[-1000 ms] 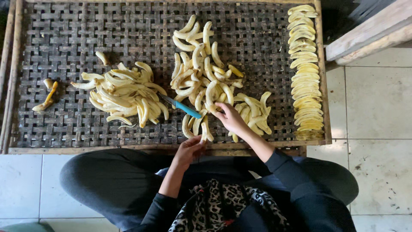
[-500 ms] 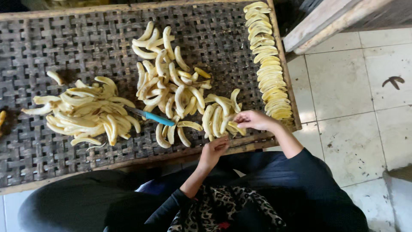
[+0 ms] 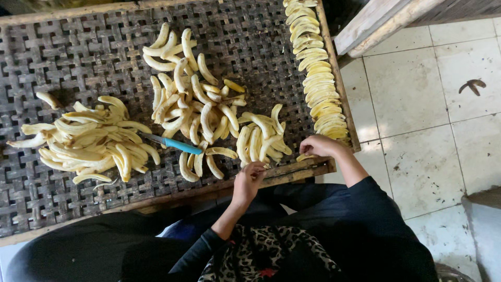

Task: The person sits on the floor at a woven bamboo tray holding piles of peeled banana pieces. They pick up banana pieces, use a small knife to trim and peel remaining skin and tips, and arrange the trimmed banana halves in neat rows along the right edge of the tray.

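Right hand (image 3: 317, 145), fingers curled pinching a pale yellow banana slice (image 3: 304, 156) at the dark woven bamboo tray (image 3: 62, 47)'s near right corner, extending the slice row (image 3: 318, 78). Left hand (image 3: 249, 177) loosely curled on tray's near edge, bracing.

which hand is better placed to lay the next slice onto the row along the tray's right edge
Right, probably. The right hand sits at the near end of the row of slices with a slice under its fingers. The left hand is at the tray's front edge by the middle pile, farther from the row.
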A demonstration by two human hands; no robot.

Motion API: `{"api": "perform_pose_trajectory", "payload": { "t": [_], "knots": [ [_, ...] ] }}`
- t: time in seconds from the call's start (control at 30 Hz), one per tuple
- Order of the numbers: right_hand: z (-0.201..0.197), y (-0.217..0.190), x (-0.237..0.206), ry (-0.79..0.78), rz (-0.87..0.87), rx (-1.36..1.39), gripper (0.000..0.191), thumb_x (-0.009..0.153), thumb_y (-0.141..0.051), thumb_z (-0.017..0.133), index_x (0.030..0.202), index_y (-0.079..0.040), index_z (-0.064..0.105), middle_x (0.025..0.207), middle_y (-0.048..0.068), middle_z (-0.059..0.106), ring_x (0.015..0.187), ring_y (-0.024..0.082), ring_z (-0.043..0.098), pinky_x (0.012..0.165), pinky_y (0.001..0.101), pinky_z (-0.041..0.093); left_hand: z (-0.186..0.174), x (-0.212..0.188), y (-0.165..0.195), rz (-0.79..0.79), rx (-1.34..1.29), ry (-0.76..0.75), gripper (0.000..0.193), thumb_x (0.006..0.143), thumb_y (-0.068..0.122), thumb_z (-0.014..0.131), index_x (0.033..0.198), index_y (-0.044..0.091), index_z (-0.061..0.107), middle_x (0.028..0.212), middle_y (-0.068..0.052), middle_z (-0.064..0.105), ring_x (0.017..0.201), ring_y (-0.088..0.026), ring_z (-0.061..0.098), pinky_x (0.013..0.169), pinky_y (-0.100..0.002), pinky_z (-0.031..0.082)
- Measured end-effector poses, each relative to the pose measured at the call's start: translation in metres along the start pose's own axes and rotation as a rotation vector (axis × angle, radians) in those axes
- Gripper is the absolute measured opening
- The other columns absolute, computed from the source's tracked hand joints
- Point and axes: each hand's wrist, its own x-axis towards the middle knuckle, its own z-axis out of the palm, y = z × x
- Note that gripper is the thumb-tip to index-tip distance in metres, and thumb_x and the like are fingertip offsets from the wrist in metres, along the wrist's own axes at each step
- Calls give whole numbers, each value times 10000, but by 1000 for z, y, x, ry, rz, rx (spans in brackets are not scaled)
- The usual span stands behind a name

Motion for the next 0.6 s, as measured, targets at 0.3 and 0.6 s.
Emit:
{"api": "perform_pose_trajectory", "payload": {
  "t": [0.3,0.6],
  "knots": [
    [-1,-14,1,103,135,-18,147,809,20,729,906,-85,764,828,34,767,770,137,704,725,324,537,22,89,39,228,1051,58,628,764,406,804,1190,33,531,1182,-168,641,1134,-328,602,1007,-448,461],
    [9,-45,23,309,216,655,203,988,-200,603,1093,-42,677,828,85,768,635,125,750,546,250,622,43,84,28,160,994,100,532,843,98,706,1318,45,472,1130,-164,655,1006,-319,689,758,-400,578]
  ]
}}
